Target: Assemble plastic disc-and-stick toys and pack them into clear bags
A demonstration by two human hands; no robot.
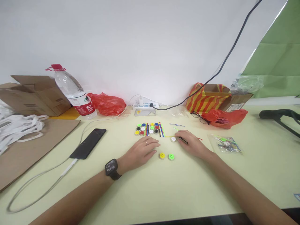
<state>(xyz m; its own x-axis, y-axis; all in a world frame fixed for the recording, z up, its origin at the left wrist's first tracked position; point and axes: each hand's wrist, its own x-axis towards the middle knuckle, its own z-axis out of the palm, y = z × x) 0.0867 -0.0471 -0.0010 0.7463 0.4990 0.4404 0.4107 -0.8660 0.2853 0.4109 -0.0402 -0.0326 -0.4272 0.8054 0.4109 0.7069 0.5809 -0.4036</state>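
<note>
My left hand (pixel 140 151) rests on the table with its fingers stretched out, holding nothing. Just right of its fingertips stand a yellow round knob-topped piece (pixel 162 155) and a green one (pixel 171 157). My right hand (pixel 189 142) is curled, with a dark stick-like piece (pixel 183 140) in its fingers; its exact kind is unclear. Close to those fingertips sits a white round piece (pixel 173 139). Ahead, several coloured round pieces (pixel 152 127) stand in small groups, with bundles of thin coloured sticks (pixel 161 129) beside them. A blue stick (pixel 177 124) lies apart.
A plastic packet of small parts (pixel 226 143) lies to the right. Left are a phone (pixel 88 143) on a cable, a large bottle (pixel 75 93) and a cardboard box (pixel 39 97). Glasses (pixel 200 117), red bags (pixel 227 118) and a power strip (pixel 145 105) line the wall.
</note>
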